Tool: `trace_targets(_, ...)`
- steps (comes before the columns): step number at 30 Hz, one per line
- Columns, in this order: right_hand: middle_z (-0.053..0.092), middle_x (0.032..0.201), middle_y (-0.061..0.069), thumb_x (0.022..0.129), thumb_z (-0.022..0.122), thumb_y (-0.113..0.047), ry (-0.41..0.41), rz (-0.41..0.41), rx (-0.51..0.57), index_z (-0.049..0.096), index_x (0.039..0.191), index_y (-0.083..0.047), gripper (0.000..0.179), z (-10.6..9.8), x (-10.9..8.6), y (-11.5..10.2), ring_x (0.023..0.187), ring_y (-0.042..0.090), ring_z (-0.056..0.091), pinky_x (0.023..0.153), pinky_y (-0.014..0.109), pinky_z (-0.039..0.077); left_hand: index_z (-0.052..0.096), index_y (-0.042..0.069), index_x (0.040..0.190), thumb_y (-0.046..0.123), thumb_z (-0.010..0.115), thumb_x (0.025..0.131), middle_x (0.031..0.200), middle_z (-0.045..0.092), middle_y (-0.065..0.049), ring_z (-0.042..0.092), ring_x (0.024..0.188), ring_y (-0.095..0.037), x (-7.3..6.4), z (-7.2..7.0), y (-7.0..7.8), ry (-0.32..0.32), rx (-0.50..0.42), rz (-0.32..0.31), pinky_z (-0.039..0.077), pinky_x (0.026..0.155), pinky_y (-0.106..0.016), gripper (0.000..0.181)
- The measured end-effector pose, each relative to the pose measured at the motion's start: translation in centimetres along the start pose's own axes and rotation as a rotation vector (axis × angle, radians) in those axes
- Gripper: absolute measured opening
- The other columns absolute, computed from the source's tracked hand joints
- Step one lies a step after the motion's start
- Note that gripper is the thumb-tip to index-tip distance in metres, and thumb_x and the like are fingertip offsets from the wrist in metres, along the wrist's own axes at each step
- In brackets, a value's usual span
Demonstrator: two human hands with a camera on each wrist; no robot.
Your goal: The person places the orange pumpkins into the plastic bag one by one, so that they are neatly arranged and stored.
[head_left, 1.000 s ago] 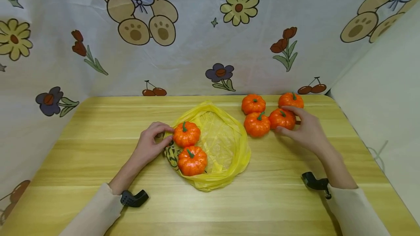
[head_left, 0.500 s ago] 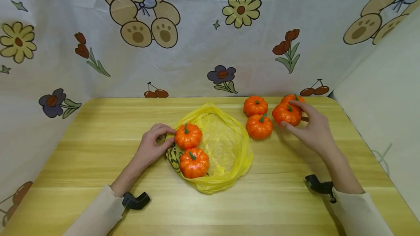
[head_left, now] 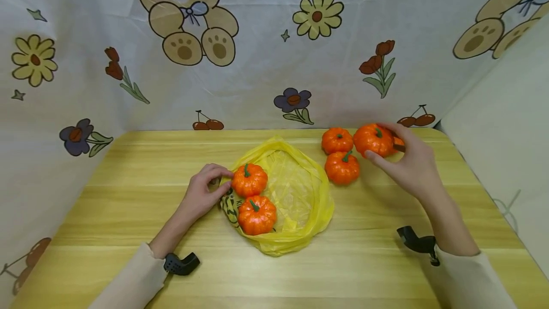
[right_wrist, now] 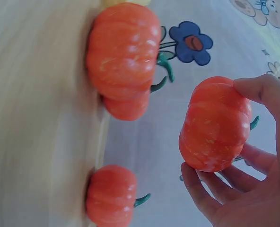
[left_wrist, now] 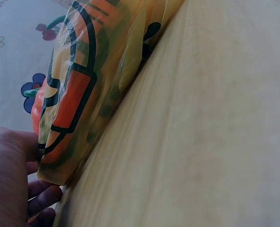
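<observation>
My right hand grips a small orange pumpkin with a green stem between thumb and fingers. In the right wrist view the held pumpkin is raised off the table. At the left, my left hand pinches the edge of a yellow plastic bag, which lies spread with its mouth up. Two pumpkins, a rear one and a front one, sit in the bag's left half. The left wrist view shows the bag's printed side against the left hand.
Right of the bag stand two pumpkins, one behind and one in front. Another pumpkin is mostly hidden behind the right hand. A patterned cloth hangs at the back edge of the wooden table.
The right hand has lifted its pumpkin from beside the others, up and toward the back. The left hand stays at the bag's edge. The whole view has shifted slightly.
</observation>
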State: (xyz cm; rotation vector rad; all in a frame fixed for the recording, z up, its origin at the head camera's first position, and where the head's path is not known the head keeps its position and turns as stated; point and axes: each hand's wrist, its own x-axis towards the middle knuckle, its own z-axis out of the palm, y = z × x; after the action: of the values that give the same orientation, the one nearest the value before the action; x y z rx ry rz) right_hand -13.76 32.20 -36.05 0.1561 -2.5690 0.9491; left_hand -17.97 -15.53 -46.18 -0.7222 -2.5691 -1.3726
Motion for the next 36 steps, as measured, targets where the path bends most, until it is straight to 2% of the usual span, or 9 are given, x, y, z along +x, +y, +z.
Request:
trace_targets(5, 0.067, 0.139, 0.011, 0.087, 0.088, -0.026, 0.006, -0.004, 0.012, 0.060, 0.148, -0.014, 0.069, 0.3, 0.6, -1.4, 0.121, 0.027, 0.063, 0.091, 0.002, 0.038, 0.079, 0.015, 0.108, 0.006, 0.078, 0.095, 0.112, 0.073, -0.001, 0.059, 0.100, -0.017, 0.1, 0.1, 0.0, 0.001, -0.001, -0.014, 0.045, 0.082, -0.026, 0.016)
trace_targets(10, 0.065, 0.141, 0.008, 0.088, 0.087, -0.027, -0.029, 0.001, 0.067, 0.058, 0.149, -0.017, 0.068, 1.3, 1.1, -2.7, 0.124, 0.026, 0.063, 0.091, 0.003, 0.043, 0.079, 0.014, 0.108, 0.007, 0.077, 0.096, 0.112, 0.073, -0.003, 0.059, 0.101, -0.020, 0.1, 0.1, -0.1, 0.003, -0.005, 0.000, 0.046, 0.082, -0.027, 0.015)
trace_targets(14, 0.064, 0.141, 0.006, 0.088, 0.087, -0.027, -0.048, -0.023, 0.080, 0.058, 0.149, -0.017, 0.068, 2.3, 1.5, -3.8, 0.127, 0.026, 0.061, 0.098, 0.030, 0.054, 0.079, 0.014, 0.107, 0.006, 0.077, 0.095, 0.111, 0.073, -0.003, 0.059, 0.100, -0.020, 0.0, 0.0, 0.0, 0.004, -0.013, 0.002, 0.045, 0.082, -0.026, 0.015)
trace_targets(17, 0.064, 0.142, 0.007, 0.087, 0.088, -0.025, -0.054, -0.055, 0.087, 0.059, 0.148, -0.015, 0.068, 3.1, 1.8, -4.6, 0.130, 0.027, 0.059, 0.101, 0.052, 0.053, 0.079, 0.015, 0.108, 0.006, 0.078, 0.095, 0.112, 0.073, -0.002, 0.059, 0.100, -0.019, 0.0, 0.0, 0.1, -0.001, -0.012, -0.003, 0.045, 0.082, -0.025, 0.015)
trace_targets(19, 0.063, 0.143, 0.009, 0.087, 0.088, -0.023, -0.064, -0.081, 0.106, 0.059, 0.148, -0.014, 0.068, 3.7, 2.0, -5.1, 0.132, 0.028, 0.058, 0.101, 0.056, 0.053, 0.079, 0.015, 0.108, 0.006, 0.078, 0.094, 0.112, 0.073, -0.002, 0.060, 0.101, -0.019, 0.0, 0.0, 0.2, -0.003, -0.008, -0.006, 0.045, 0.083, -0.026, 0.016)
trace_targets(24, 0.064, 0.141, 0.010, 0.086, 0.088, -0.020, -0.081, -0.145, 0.139, 0.060, 0.146, -0.012, 0.067, 4.8, 2.3, -6.1, 0.130, 0.030, 0.060, 0.099, 0.056, 0.056, 0.079, 0.015, 0.108, 0.006, 0.078, 0.093, 0.113, 0.073, -0.002, 0.061, 0.102, -0.018, 0.0, 0.0, 0.2, -0.003, 0.001, -0.010, 0.046, 0.084, -0.026, 0.017)
trace_targets(36, 0.065, 0.139, 0.008, 0.086, 0.089, -0.025, -0.183, -0.163, 0.173, 0.059, 0.146, -0.013, 0.069, 7.3, 2.9, -8.5, 0.119, 0.027, 0.065, 0.093, 0.047, 0.060, 0.079, 0.016, 0.109, 0.007, 0.078, 0.095, 0.112, 0.073, -0.001, 0.060, 0.101, -0.018, -0.2, 0.0, 0.1, 0.001, -0.001, -0.021, 0.046, 0.084, -0.028, 0.017)
